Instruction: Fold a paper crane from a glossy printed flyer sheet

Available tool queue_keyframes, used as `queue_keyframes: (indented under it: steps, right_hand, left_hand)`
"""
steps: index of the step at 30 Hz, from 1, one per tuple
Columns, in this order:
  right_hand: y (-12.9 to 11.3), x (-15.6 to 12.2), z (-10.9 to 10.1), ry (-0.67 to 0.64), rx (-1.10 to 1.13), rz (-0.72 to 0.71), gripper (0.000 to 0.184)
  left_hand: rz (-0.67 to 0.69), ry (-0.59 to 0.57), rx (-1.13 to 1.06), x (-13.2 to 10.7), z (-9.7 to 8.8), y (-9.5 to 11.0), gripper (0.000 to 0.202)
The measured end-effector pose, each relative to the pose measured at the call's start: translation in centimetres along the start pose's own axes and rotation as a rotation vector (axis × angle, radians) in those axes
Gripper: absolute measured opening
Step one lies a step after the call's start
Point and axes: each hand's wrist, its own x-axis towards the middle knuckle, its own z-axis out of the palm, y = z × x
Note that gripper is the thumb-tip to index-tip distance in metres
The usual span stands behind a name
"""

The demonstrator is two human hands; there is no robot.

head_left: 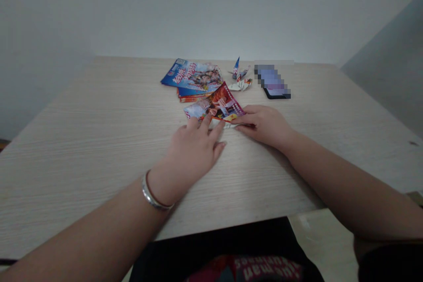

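A colourful printed paper sheet (222, 99), partly folded, lies on the table between my hands, with a pale folded strip along its near edge. My left hand (196, 145), a silver bangle on its wrist, rests with fingers spread and fingertips pressing on the paper's near edge. My right hand (264, 125) pinches the paper's right corner between thumb and fingers. Just behind the sheet is a stack of printed leaflets (194, 75). Two folded paper figures stand beyond its right corner: a blue-tipped paper crane (236, 70) and a whitish folded paper piece (241, 85).
A dark phone (272, 81), its screen blurred out, lies at the back right of the pale wooden table (99, 141). A white wall (198, 9) rises behind the table. Dark printed clothing (247, 255) shows at the table's near edge.
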Motion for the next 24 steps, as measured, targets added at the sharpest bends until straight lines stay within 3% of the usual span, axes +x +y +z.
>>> queue_keyframes:
  steps: [20,24]
  right_hand:
    - [0.21,0.35,-0.21,0.017,0.059,-0.001,0.023]
    - [0.56,0.31,-0.27,0.024,0.077,-0.057,0.021]
  left_hand:
    - [-0.046,-0.012,0.024,-0.03,-0.12,0.46,0.057]
    - [-0.047,-0.002,0.024,-0.03,0.08,0.42,0.056]
